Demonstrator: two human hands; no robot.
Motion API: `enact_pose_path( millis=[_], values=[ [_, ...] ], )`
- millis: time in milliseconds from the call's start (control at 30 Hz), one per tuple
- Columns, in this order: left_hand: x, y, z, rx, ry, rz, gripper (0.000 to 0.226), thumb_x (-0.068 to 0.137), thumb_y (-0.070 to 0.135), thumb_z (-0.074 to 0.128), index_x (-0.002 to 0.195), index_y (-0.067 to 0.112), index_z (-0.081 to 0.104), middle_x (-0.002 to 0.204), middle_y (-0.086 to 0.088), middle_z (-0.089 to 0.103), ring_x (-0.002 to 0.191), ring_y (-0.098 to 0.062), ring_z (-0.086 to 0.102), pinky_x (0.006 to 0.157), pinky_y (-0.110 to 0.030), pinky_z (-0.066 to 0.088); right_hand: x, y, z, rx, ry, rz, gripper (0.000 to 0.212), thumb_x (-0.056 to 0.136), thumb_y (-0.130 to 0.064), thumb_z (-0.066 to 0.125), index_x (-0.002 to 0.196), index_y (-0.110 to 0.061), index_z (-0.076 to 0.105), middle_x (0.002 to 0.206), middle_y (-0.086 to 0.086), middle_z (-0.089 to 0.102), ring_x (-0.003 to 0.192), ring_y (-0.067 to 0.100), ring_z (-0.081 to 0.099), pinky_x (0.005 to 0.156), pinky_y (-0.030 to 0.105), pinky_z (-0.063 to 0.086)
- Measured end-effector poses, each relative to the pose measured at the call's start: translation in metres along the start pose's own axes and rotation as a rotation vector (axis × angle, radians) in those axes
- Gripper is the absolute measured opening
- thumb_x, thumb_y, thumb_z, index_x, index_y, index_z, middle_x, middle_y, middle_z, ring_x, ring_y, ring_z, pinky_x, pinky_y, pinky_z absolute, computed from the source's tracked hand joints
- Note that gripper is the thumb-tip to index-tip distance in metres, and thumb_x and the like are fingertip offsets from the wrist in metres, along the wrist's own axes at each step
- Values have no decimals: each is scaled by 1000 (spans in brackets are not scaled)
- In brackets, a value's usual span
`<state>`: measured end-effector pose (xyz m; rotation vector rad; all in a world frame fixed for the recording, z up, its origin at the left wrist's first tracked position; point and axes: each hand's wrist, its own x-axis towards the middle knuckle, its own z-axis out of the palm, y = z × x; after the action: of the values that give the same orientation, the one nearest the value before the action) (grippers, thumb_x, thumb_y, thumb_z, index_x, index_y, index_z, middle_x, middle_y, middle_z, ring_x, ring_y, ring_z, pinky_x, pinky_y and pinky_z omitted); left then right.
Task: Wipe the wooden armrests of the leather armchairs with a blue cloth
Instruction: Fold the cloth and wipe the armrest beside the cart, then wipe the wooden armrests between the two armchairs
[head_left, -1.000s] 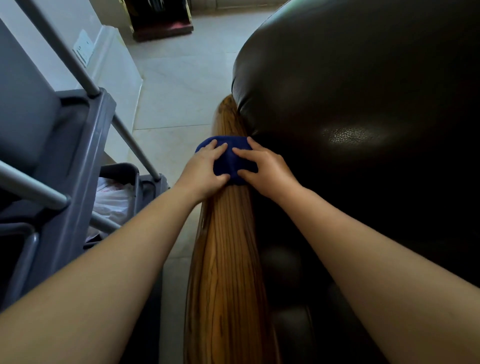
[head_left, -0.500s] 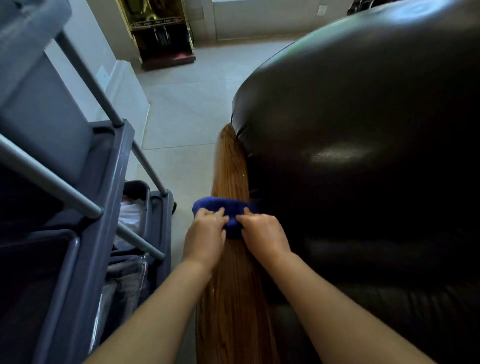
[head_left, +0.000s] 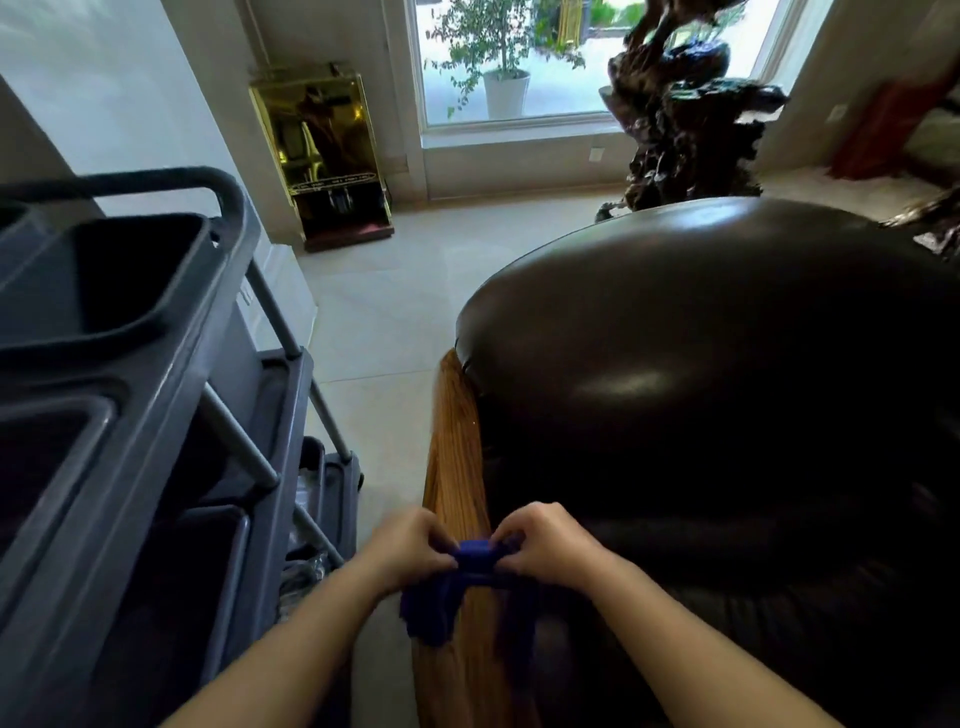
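Observation:
A long wooden armrest (head_left: 456, 447) runs away from me along the left side of a dark leather armchair (head_left: 701, 364). The blue cloth (head_left: 441, 597) is bunched up over the near part of the armrest, with loose ends hanging down on both sides. My left hand (head_left: 408, 545) and my right hand (head_left: 543, 543) each pinch the cloth's top, fingers curled, close together above the wood.
A grey cleaning cart (head_left: 130, 415) with bins and metal posts stands close on the left. Pale tiled floor (head_left: 374, 322) lies between cart and chair. Farther off are a gold cabinet (head_left: 324, 156), a dark carved sculpture (head_left: 685, 119) and a window.
Both hands slid the cloth toward me along the armrest, then lifted and bunched it instead of pressing it flat. My view rose, showing the room ahead.

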<state>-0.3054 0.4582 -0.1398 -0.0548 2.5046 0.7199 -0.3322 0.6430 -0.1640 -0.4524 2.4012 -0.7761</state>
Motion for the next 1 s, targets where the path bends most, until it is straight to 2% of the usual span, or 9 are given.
enact_pose_path(
  millis=[67, 133, 200, 300, 467, 667, 800, 900, 1000],
  values=[
    [-18, 31, -38, -4, 1, 74, 16, 76, 18, 68, 91, 18, 73, 81, 4, 72, 75, -7, 65, 66, -19, 52, -22, -16, -40, 57, 37, -10, 22, 73, -27, 74, 94, -30, 70, 82, -14, 64, 71, 0, 61, 52, 10, 46],
    [-41, 64, -68, -6, 1, 137, 13, 76, 16, 68, 88, 17, 72, 73, 8, 67, 69, -5, 63, 60, -15, 49, -51, -34, -77, 88, 84, -19, 23, 70, -24, 75, 92, -30, 71, 75, -16, 64, 66, -2, 62, 48, 7, 44],
    [-62, 98, -90, -12, -17, 186, 12, 77, 13, 66, 87, 15, 72, 71, 6, 66, 67, -7, 62, 58, -15, 48, -85, -49, -112, 84, 112, -29, 24, 69, -19, 73, 91, -29, 72, 75, -14, 67, 66, 2, 66, 50, 11, 48],
    [-90, 151, -118, -17, -27, 277, 10, 79, 11, 65, 85, 17, 71, 75, 4, 66, 68, -7, 62, 58, -15, 49, -133, -62, -163, 91, 158, -25, 25, 72, -11, 71, 94, -23, 71, 79, -6, 70, 76, 22, 71, 58, 26, 57],
    [-134, 248, -118, 52, -15, 407, 11, 76, 12, 68, 85, 18, 70, 79, 3, 66, 71, -8, 61, 53, -16, 47, -236, -62, -221, 99, 246, 30, 18, 74, -6, 72, 83, -21, 69, 80, 2, 69, 73, 18, 71, 60, 30, 60],
    [-170, 362, -64, 119, -58, 550, 10, 76, 10, 69, 82, 17, 69, 71, 3, 63, 62, -7, 58, 45, -9, 49, -361, -9, -254, 145, 308, 104, 11, 79, -5, 68, 88, -11, 69, 81, 7, 69, 72, 16, 69, 62, 29, 60],
    [-189, 441, -6, 154, -59, 630, 14, 75, 11, 70, 89, 15, 70, 71, 3, 62, 65, -10, 58, 65, -25, 54, -445, 50, -271, 159, 364, 128, 19, 80, -5, 67, 99, -5, 68, 88, 10, 69, 78, 17, 69, 62, 26, 60],
    [-201, 495, 51, 129, -59, 675, 16, 74, 11, 71, 89, 11, 70, 69, 4, 63, 63, -9, 57, 65, -24, 51, -503, 106, -279, 131, 430, 153, 21, 78, -5, 69, 99, -6, 69, 86, 9, 70, 76, 17, 68, 62, 27, 59],
    [-209, 542, 110, 34, -101, 678, 18, 74, 8, 70, 92, 8, 70, 79, -6, 67, 72, -15, 61, 73, -30, 55, -556, 161, -285, 103, 461, 186, 21, 77, -6, 70, 98, -7, 69, 77, 2, 68, 66, 9, 66, 52, 18, 55]
  ],
)
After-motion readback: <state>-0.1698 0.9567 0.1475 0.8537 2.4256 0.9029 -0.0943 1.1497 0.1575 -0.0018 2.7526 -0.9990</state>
